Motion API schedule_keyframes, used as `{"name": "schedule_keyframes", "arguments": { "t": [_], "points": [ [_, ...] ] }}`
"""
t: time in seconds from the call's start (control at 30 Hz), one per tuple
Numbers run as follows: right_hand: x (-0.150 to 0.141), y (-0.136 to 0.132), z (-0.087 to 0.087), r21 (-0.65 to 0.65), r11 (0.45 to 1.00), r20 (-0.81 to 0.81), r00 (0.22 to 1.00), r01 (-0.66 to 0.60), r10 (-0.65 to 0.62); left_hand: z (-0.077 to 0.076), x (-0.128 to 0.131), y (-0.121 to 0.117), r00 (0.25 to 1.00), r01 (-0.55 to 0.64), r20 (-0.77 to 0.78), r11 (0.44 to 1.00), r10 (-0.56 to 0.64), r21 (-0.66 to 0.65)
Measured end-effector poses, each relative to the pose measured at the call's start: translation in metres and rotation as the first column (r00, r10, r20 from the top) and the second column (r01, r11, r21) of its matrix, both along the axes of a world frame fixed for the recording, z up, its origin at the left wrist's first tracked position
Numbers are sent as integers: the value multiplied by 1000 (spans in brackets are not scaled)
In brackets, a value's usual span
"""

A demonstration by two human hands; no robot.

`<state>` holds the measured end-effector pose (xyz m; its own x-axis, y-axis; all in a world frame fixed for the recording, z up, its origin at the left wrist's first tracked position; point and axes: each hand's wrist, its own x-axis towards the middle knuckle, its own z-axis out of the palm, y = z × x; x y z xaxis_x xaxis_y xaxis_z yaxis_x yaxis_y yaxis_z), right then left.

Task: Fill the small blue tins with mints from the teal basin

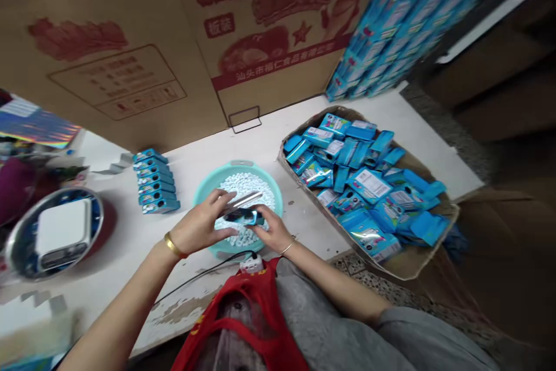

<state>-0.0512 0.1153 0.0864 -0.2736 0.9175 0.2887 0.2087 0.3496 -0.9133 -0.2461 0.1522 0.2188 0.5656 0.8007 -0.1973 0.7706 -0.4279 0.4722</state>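
Note:
Over a turquoise basin of small white pellets, my two hands work close together. My left hand grips a narrow silver metal tool, perhaps a scoop; its exact shape is blurred. In my right hand, a small blue box is pinched between thumb and fingers, with a dark opening towards the left hand. The metal tool lies just above the box, and I cannot tell whether they touch. My fingers hide part of both.
Left of the basin stands a row of blue boxes. A cardboard tray of blue boxes is at right, with stacked blue boxes behind. Large cartons wall the back. A metal bowl holds a white device. A cable crosses the front.

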Motion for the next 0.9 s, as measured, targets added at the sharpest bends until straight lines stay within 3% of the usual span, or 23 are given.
{"name": "schedule_keyframes", "arguments": {
  "t": [0.1, 0.17, 0.27, 0.33, 0.4, 0.43, 0.5, 0.67, 0.77, 0.83, 0.9],
  "points": [
    [3, 3, 13, -26, 995, 12, 995, -96, 96, -28, -3, -1, 993, 42, 114, 997, -34, -69],
    [25, 10, 17, -47, 994, 44, 994, -98, 100, -34, -8, -8, 988, 22, 157, 996, -8, -91],
    [97, 33, 15, 41, 991, 240, 962, 126, -132, -30, -30, -24, 976, -129, 171, 990, 136, -53],
    [160, 52, 9, 174, 941, 425, 840, 289, -336, -26, -56, -36, 953, -260, 158, 966, 257, -3],
    [219, 69, 1, 286, 831, 511, 658, 477, -553, -25, -87, -48, 921, -371, 146, 927, 360, 54],
    [243, 75, -2, 323, 780, 535, 576, 536, -618, -27, -103, -54, 906, -413, 140, 907, 400, 80],
    [275, 82, -7, 324, 761, 569, 527, 562, -631, -35, -135, -63, 869, -493, 112, 860, 482, 128],
    [294, 73, -9, 209, 807, 503, 647, 552, -573, -65, -184, -83, 751, -646, -4, 735, 661, 207],
    [295, 64, -8, 118, 820, 565, 641, 560, -519, -84, -196, -90, 722, -676, -92, 728, 686, 115],
    [288, 60, -4, 111, 779, 609, 577, 617, -544, -102, -205, -88, 708, -689, -166, 723, 687, 51],
    [265, 55, 9, 94, 723, 540, 575, 684, -614, -119, -216, -82, 705, -692, -188, 721, 684, 28]
  ]
}}
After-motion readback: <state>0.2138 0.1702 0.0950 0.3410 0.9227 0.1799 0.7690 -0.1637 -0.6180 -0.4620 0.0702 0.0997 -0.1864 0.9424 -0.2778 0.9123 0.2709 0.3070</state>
